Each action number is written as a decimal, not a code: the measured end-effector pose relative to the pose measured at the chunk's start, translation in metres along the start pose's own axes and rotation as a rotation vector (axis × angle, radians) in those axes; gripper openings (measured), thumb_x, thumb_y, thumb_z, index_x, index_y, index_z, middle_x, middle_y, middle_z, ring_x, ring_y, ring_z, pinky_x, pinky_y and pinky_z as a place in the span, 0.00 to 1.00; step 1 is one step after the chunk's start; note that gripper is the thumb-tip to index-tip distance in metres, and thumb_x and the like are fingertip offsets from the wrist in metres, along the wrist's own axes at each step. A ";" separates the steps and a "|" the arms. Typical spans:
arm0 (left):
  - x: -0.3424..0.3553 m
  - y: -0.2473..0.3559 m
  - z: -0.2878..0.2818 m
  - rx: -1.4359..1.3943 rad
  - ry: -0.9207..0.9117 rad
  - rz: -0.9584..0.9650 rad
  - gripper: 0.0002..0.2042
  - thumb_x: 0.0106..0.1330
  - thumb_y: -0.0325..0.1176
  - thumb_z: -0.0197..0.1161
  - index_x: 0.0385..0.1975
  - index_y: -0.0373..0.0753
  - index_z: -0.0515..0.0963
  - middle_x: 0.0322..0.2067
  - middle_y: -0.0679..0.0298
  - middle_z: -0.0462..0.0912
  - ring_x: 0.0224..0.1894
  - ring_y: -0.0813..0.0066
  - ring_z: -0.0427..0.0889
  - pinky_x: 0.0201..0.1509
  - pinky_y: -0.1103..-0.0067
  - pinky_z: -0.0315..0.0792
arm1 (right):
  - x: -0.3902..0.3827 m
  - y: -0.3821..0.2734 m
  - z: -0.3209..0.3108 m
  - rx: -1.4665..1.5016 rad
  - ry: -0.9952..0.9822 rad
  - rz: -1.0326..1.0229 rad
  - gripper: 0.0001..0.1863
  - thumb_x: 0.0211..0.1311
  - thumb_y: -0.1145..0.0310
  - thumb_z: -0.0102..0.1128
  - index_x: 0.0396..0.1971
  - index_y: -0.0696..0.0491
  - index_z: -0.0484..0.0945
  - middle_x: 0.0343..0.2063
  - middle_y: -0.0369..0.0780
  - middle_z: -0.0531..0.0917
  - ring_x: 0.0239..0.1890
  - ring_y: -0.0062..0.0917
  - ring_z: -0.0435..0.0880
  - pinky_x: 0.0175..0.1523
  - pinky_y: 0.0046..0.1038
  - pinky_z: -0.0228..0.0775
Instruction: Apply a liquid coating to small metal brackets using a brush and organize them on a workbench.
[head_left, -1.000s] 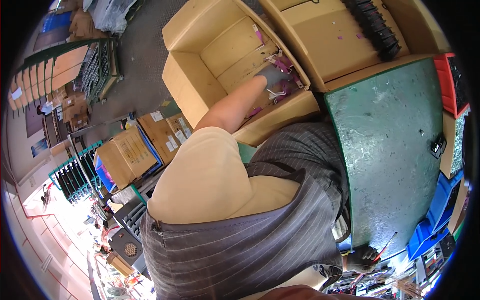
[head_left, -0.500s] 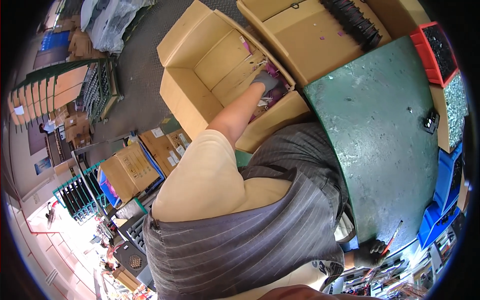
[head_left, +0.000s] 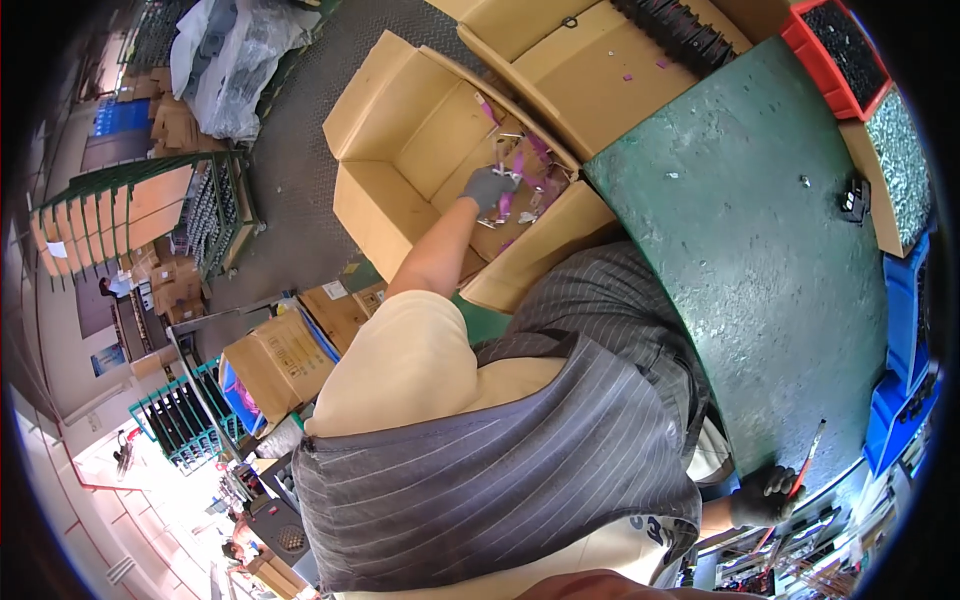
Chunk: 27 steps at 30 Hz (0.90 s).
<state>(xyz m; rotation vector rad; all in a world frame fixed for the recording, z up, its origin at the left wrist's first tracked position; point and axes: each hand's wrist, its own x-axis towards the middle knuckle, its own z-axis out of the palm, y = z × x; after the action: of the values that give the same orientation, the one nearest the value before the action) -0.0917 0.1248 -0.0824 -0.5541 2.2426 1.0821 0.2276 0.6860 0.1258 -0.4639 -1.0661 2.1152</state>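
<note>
My left hand (head_left: 490,186), in a grey glove, is inside the open cardboard box (head_left: 400,140), closed on small white-and-purple parts (head_left: 510,190). More purple and silvery pieces (head_left: 540,155) lie along that box's right side. My right hand (head_left: 765,497), in a dark glove, grips a red tool (head_left: 804,466) with a light-coloured tip, held at the lower end of the green worktable (head_left: 740,240). A small black object (head_left: 854,200) lies on the table near its right edge.
A second carton (head_left: 580,70) with black parts (head_left: 670,35) stands behind. A red bin (head_left: 830,60), a box of silvery hardware (head_left: 895,160) and blue bins (head_left: 895,410) line the right side. Cartons (head_left: 280,365), racks (head_left: 200,215) and distant people (head_left: 115,285) are at left.
My left hand has pulled back leftward from the pile on the box's right side, with pieces in it. The view has shifted; my right hand still holds the red tool.
</note>
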 end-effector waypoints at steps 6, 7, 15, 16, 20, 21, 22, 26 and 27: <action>-0.049 0.037 -0.069 -0.399 0.012 -0.028 0.08 0.52 0.34 0.62 0.31 0.41 0.76 0.16 0.71 0.71 0.13 0.84 0.64 0.15 0.85 0.58 | 0.000 0.001 0.006 0.040 -0.037 -0.014 0.15 0.54 0.62 0.51 0.37 0.56 0.75 0.21 0.34 0.62 0.19 0.18 0.60 0.22 0.17 0.52; -0.060 0.051 -0.081 -0.483 -0.094 0.035 0.09 0.53 0.33 0.61 0.32 0.40 0.75 0.16 0.71 0.71 0.13 0.86 0.63 0.14 0.86 0.57 | 0.000 0.000 0.001 0.033 -0.034 -0.007 0.15 0.54 0.62 0.51 0.38 0.56 0.75 0.21 0.35 0.63 0.19 0.18 0.60 0.23 0.17 0.52; -0.166 0.243 -0.076 -0.381 -0.473 0.405 0.11 0.55 0.35 0.58 0.35 0.36 0.74 0.19 0.72 0.71 0.14 0.90 0.63 0.14 0.91 0.54 | -0.007 0.005 -0.004 0.222 0.006 -0.034 0.16 0.53 0.65 0.53 0.39 0.59 0.74 0.20 0.34 0.65 0.19 0.17 0.60 0.23 0.17 0.54; -0.174 0.265 -0.064 -0.316 -0.561 0.458 0.12 0.54 0.35 0.58 0.35 0.36 0.74 0.20 0.72 0.72 0.15 0.90 0.65 0.15 0.91 0.56 | -0.006 0.007 -0.002 0.260 0.040 -0.023 0.16 0.53 0.66 0.53 0.40 0.60 0.73 0.20 0.34 0.65 0.19 0.17 0.60 0.22 0.17 0.55; -0.190 0.340 0.030 -0.062 -0.831 0.612 0.13 0.56 0.38 0.57 0.35 0.34 0.74 0.19 0.73 0.70 0.15 0.91 0.62 0.15 0.90 0.55 | -0.007 0.013 -0.004 0.306 -0.003 0.000 0.16 0.52 0.67 0.54 0.40 0.59 0.74 0.21 0.36 0.68 0.18 0.18 0.62 0.22 0.16 0.56; -0.189 0.353 0.054 -0.018 -0.915 0.578 0.12 0.57 0.37 0.57 0.34 0.35 0.75 0.18 0.73 0.70 0.15 0.91 0.61 0.15 0.90 0.54 | -0.008 0.013 0.000 0.276 -0.002 -0.028 0.16 0.52 0.66 0.54 0.40 0.58 0.74 0.21 0.37 0.68 0.18 0.19 0.62 0.22 0.16 0.56; -0.189 0.366 0.079 0.029 -0.994 0.541 0.10 0.58 0.36 0.56 0.32 0.35 0.75 0.18 0.74 0.69 0.14 0.91 0.61 0.15 0.90 0.54 | -0.009 0.013 0.004 0.247 -0.001 -0.052 0.16 0.52 0.66 0.54 0.40 0.58 0.75 0.22 0.37 0.69 0.18 0.19 0.63 0.22 0.16 0.56; -0.196 0.384 0.146 -0.068 -1.024 0.425 0.10 0.61 0.34 0.54 0.32 0.33 0.73 0.18 0.71 0.69 0.17 0.86 0.65 0.16 0.88 0.58 | -0.012 0.013 0.010 0.257 0.055 -0.074 0.14 0.53 0.65 0.54 0.38 0.56 0.74 0.21 0.37 0.69 0.17 0.19 0.63 0.22 0.16 0.57; -0.191 0.380 0.153 -0.076 -1.023 0.421 0.09 0.62 0.34 0.53 0.32 0.33 0.73 0.20 0.69 0.71 0.18 0.85 0.66 0.16 0.88 0.59 | -0.012 0.014 0.017 0.262 0.046 -0.092 0.12 0.53 0.66 0.54 0.36 0.56 0.73 0.20 0.37 0.70 0.17 0.19 0.63 0.21 0.16 0.57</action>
<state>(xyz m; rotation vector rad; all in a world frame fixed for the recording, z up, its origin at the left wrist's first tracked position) -0.1229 0.4920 0.1801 0.4178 1.4113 1.2561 0.2197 0.6620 0.1250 -0.3281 -0.7552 2.1134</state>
